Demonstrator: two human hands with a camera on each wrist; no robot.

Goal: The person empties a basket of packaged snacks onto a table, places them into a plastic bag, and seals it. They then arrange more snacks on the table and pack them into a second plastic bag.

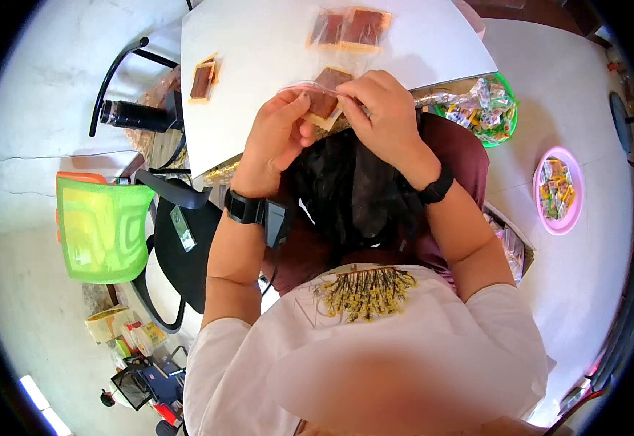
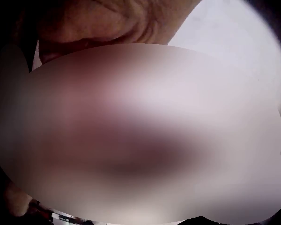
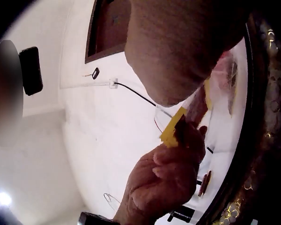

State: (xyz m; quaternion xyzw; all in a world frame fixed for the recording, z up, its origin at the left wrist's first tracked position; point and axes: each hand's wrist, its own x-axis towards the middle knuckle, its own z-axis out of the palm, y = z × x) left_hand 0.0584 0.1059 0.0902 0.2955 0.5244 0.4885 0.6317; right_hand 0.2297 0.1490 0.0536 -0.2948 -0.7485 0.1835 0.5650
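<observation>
A clear plastic bag with a reddish edge, holding a brown slab and yellow card, is stretched between the two hands at the white table's near edge. Its left side is pinched by the left hand between thumb and fingers. The right hand pinches the upper right part of the bag. In the left wrist view, skin and a pale surface show at the top; the rest is blurred. Further back lie two bagged brown slabs, and another small packet is at the left.
A green basket of wrapped packets stands right of the table, with a pink basin of packets farther right. At the left are a black chair, a phone on its seat, and a lime-green chair back. Dark cloth covers the lap.
</observation>
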